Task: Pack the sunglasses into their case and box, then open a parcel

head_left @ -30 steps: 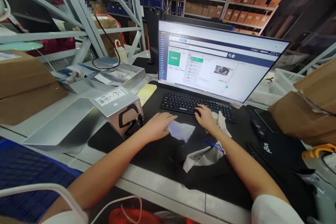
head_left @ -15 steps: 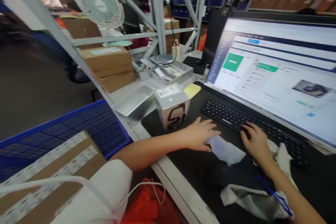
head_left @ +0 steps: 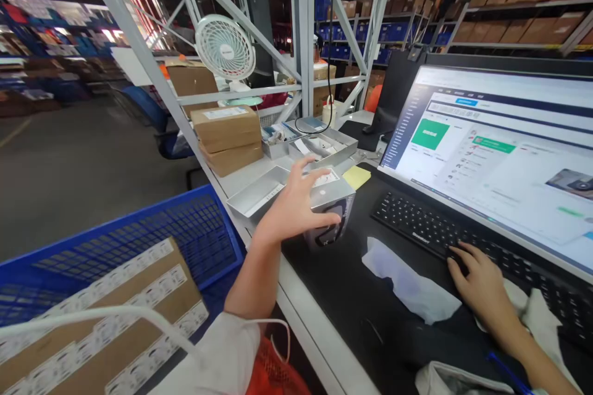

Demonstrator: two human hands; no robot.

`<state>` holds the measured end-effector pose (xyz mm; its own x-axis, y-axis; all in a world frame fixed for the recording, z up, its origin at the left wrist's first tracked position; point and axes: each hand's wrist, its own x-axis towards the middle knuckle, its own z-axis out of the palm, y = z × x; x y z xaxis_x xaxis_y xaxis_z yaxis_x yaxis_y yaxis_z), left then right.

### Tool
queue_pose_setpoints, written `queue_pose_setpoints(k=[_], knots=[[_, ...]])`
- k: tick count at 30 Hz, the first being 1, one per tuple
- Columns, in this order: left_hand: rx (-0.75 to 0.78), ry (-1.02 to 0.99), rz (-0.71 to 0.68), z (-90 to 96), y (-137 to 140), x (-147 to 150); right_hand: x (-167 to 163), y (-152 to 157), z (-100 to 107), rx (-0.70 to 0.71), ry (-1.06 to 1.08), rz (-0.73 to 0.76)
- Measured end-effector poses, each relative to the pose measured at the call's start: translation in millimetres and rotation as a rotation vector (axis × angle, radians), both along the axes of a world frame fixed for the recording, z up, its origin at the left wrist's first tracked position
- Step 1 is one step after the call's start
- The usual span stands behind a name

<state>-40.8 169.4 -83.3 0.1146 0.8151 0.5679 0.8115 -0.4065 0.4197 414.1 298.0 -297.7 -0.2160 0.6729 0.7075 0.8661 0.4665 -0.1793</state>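
My left hand [head_left: 299,203] is raised at the near side of a grey product box [head_left: 345,192]. Its thumb and fingers are spread apart around the box, and I cannot tell whether they touch it. The box has a white label on top and a dark printed front. My right hand [head_left: 484,290] rests at the lower edge of a black keyboard [head_left: 417,225], fingers stretched out over the keys and gripping nothing. On the black mat between the hands lies a crumpled translucent white sheet [head_left: 412,284]. A grey fabric pouch [head_left: 456,379] is partly cut off at the bottom.
A lit monitor [head_left: 500,136] stands behind the keyboard. Left of the product box is an open grey tray [head_left: 250,197]; yellow sticky notes [head_left: 356,177] lie beyond. A blue crate [head_left: 204,216] with a taped carton [head_left: 152,302] is at my left. Metal rack posts [head_left: 303,31] rise behind.
My left hand has left the translucent sheet and moved left and up to the grey box. The right hand stays at the keyboard. The view has shifted.
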Motion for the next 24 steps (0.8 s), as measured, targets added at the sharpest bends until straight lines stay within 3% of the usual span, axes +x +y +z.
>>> queue_pose_setpoints(k=[4, 9, 13, 15, 19, 21, 24], knots=[[-0.034, -0.06, 0.018, -5.5, 16, -9, 0, -1, 0, -0.005, 0.0, 0.001], [-0.22, -0.161, -0.203, -11.6, 37, -19, 2, 1, -2, -0.017, 0.01, -0.011], [-0.263, -0.261, -0.241, -16.3, 46, -20, 3, 2, -3, 0.0, -0.004, -0.001], [-0.173, -0.502, -0.239, -21.1, 56, -14, 3, 1, -2, 0.006, -0.012, 0.002], [-0.006, -1.388, -0.234, -30.8, 87, 0, 4, 2, 0, 0.009, -0.024, 0.007], [-0.061, -1.724, -0.217, -33.0, 100, 2, 4, 3, -1, 0.008, -0.03, 0.004], [-0.239, -1.973, -0.208, -33.1, 107, 1, 4, 4, -3, 0.006, -0.028, 0.0]])
